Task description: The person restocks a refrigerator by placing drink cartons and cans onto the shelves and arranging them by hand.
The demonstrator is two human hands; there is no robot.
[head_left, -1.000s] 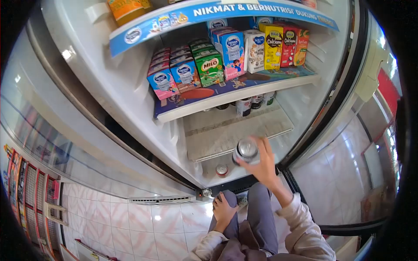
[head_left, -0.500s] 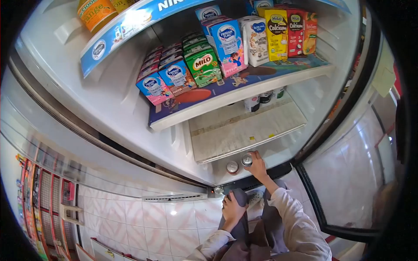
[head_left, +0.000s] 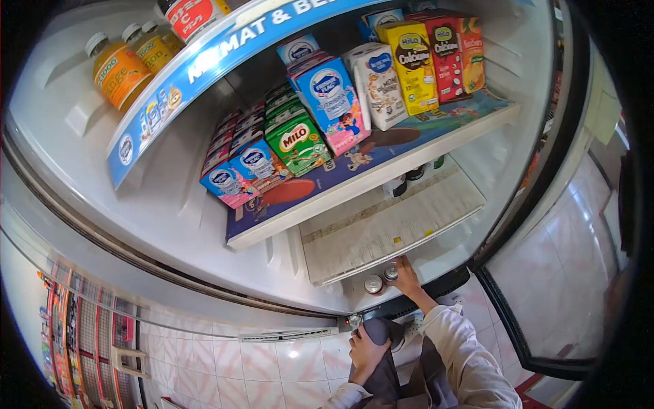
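Note:
My right hand [head_left: 408, 279] is closed round a drink can [head_left: 391, 272] on the bottom floor of an open fridge; its silvery top shows, and part of its side is hidden by my fingers. Just left of it stands a second can [head_left: 373, 283], upright and untouched. My left hand [head_left: 368, 350] lies over my knee [head_left: 376, 330], fingers spread on the dark cloth, with no object in it.
Over the cans is a low white shelf [head_left: 381, 240] with a few cups or cans at its back. The shelf above carries milk cartons [head_left: 331, 102] and green Milo packs [head_left: 297, 142]. Orange bottles [head_left: 121, 73] stand higher left. At right is the open glass door [head_left: 545, 259].
My view has shifted, so the fridge and its contents sit differently in the picture. My right hand stays at the same can, now slightly farther in. The left hand remains on the knee.

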